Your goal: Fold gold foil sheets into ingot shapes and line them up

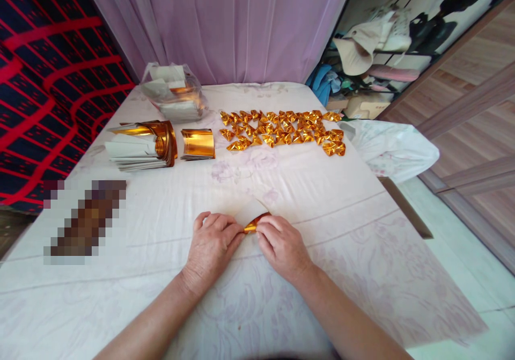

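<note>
Pinching from both sides, the left hand and the right hand met over a small gold foil sheet on the white cloth-covered table. In the head view, the only one there was, the left fingers were curled closed against the near end of the sheet, and the right fingertips were pressed shut on its other side, so the piece sat squeezed between the two grips. A pale, papery back of the sheet rose just beyond the fingers, while a bright gold fold showed in the narrow space between them. How many folds it already carried was hard to make out, since the fingers covered most of it.

Well beyond the grip, straight ahead, lay rows of folded gold pieces, packed close and touching one another. Ahead and to the left of the grip stood a short curled stack of gold foil, and just left of that a larger stack of sheets, white backs up with gold curling over the end. Farther still, behind those stacks, sat a clear plastic bag holding more sheets. To the left of the grip, nearer the table edge, was a blurred-out patch that could not be read. A white bag hung over the table's far right edge.
</note>
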Motion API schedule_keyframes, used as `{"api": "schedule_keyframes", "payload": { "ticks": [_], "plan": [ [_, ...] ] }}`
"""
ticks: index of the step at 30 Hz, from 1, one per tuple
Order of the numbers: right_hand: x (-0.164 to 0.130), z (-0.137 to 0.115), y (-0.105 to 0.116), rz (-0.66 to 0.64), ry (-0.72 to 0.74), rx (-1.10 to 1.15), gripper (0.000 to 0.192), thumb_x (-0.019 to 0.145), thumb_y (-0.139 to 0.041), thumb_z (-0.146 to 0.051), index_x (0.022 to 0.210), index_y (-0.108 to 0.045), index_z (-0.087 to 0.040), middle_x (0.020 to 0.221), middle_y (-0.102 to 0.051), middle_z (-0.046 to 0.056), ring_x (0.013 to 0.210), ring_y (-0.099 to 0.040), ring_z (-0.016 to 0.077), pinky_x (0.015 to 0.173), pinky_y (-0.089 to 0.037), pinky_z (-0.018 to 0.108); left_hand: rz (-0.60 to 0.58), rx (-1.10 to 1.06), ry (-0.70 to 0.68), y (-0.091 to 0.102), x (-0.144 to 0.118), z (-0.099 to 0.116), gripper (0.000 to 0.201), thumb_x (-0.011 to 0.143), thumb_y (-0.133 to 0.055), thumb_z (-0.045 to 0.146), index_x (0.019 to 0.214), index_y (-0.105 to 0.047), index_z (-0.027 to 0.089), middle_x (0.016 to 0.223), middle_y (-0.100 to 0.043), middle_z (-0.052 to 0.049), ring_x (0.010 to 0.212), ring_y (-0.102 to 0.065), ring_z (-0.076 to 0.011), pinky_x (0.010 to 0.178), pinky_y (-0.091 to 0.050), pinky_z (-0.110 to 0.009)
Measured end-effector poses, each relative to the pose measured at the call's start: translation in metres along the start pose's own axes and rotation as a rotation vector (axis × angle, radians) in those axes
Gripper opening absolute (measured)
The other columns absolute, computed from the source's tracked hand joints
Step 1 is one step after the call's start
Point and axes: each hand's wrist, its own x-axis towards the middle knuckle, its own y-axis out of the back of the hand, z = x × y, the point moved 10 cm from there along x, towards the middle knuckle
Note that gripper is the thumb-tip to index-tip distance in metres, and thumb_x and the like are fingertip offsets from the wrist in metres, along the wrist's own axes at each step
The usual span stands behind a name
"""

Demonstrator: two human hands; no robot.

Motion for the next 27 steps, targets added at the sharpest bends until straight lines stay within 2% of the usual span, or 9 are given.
{"api": "schedule_keyframes", "payload": {
  "ticks": [4,11,27],
  "plan": [
    [0.0,-0.001,0.003,0.021,-0.005,0.006,0.015,0.091,-0.051,-0.019,0.09,-0.066,-0.02,0.093,-0.066,0.005,0.086,-0.061,0.0172,0.079,-0.05,0.029,-0.006,0.0,0.003,-0.001,0.003,0.001,0.02,0.093,-0.053,0.028,0.085,-0.071,0.025,0.087,-0.071,-0.002,0.084,-0.059,-0.0207,0.09,-0.036,-0.045],
    [0.001,0.008,0.003,0.034,-0.101,-0.068,0.02,0.092,-0.052,-0.023,0.077,-0.064,-0.02,0.079,-0.064,0.004,0.08,-0.059,0.0176,0.074,-0.046,0.03,-0.028,-0.035,0.056,-0.004,0.003,-0.003,0.018,0.092,-0.054,0.029,0.083,-0.069,0.024,0.087,-0.069,-0.002,0.084,-0.057,-0.021,0.086,-0.037,-0.044],
    [0.004,0.015,-0.004,-0.034,-0.169,-0.16,0.014,0.089,-0.058,-0.023,0.075,-0.059,-0.02,0.08,-0.061,0.003,0.077,-0.057,0.0169,0.069,-0.039,0.029,-0.069,-0.044,0.137,-0.014,0.004,-0.008,0.017,0.091,-0.056,0.032,0.083,-0.065,0.021,0.09,-0.064,-0.003,0.087,-0.055,-0.0225,0.084,-0.038,-0.041]
  ]
}}
